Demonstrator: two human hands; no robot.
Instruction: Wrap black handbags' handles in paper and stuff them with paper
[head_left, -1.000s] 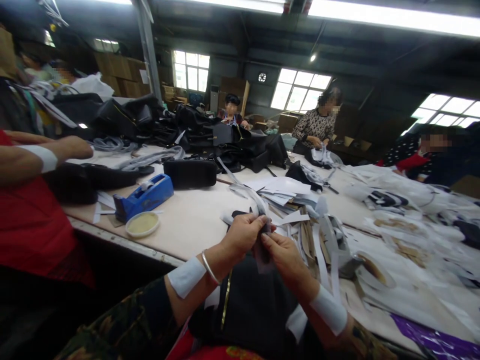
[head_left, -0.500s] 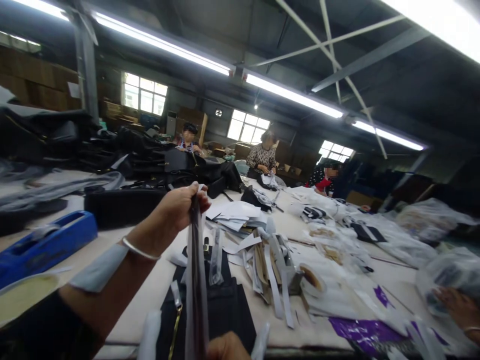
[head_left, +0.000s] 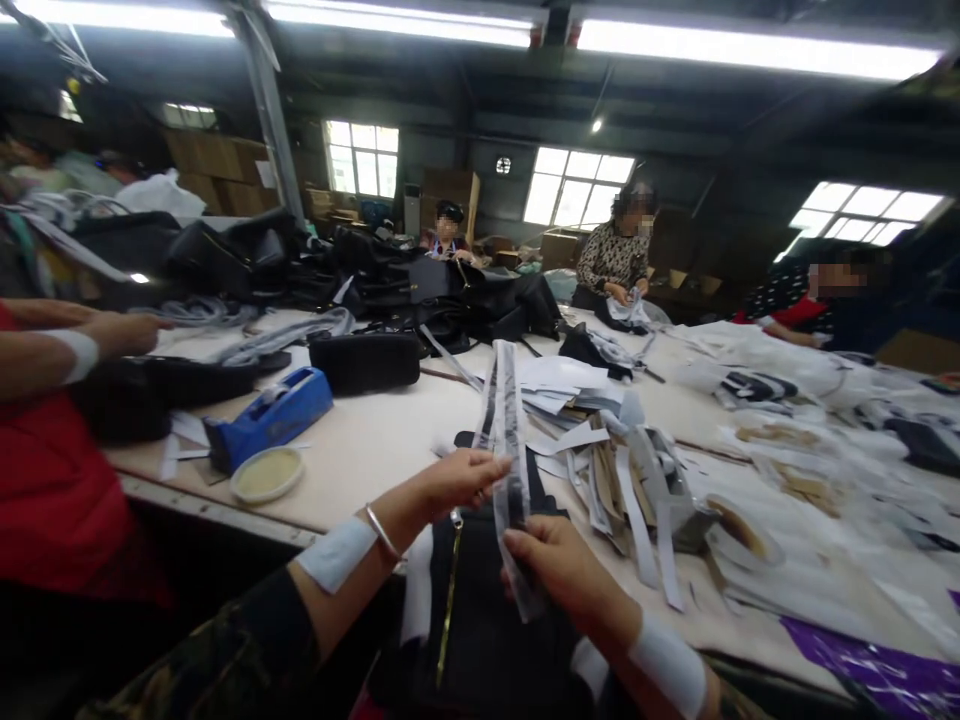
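Observation:
A dark strap (head_left: 512, 400) in clear plastic wrap is bent into a tall loop in front of me. My left hand (head_left: 469, 480) pinches it at its lower part, fingers closed and palm inward. Just below and to the right, my right hand (head_left: 559, 560) is closed round the lower length, and its plastic end hangs beneath the fingers. Under both hands lies a black bag (head_left: 487, 620) with a gold zip (head_left: 448, 600), overhanging the table's front edge. White wrapping shows at its sides.
A blue tape dispenser (head_left: 274, 415) and a round pale dish (head_left: 267, 474) are on the left. To the right stand a grey dispenser (head_left: 667, 480) and paper strips. Black bags (head_left: 480, 300) pile up behind. A co-worker's hand (head_left: 124, 330) reaches in at left; other people work across the table.
The strap was stretched upright between my raised left hand and low right hand; now it is looped and my hands are close together. My view has swung left, bringing a red-clothed co-worker in.

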